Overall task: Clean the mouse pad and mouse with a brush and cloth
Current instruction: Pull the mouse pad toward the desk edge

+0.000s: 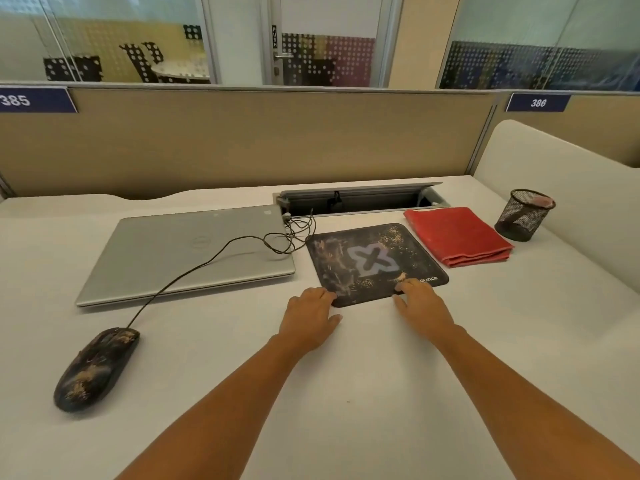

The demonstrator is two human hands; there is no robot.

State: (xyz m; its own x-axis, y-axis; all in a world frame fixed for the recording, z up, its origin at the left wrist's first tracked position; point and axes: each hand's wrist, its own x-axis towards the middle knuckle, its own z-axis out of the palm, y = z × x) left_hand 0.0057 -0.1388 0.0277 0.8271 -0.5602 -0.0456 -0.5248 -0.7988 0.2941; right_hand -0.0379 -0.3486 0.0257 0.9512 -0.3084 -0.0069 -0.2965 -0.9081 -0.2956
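Mouse pad (374, 261), soiled, middle of worktop (353, 382): left hand (310, 315) and right hand (420, 303) lie flat, fingers loosely extended onto its near edge, gripping nothing. Mouse (95, 370), soiled, toward the worktop's left edge; folded red cloth (457, 237) just right of the pad.

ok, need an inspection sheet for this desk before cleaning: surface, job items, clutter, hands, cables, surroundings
Surface: white desk, plain top.
Job's things: pad in the middle, speckled with dirt; mouse near left, also dirty; red cloth folded, right of the pad; brush not plainly seen.
Clutter: closed laptop left of the pad; mesh cup far right, something dark inside.
Hands: left hand touches the pad's near left corner; right hand rests its fingers on the pad's near edge; neither holds anything.
Cables: mouse cable runs over the laptop, tangled near the open tray.
Surroundings: beige partition, glass wall behind.
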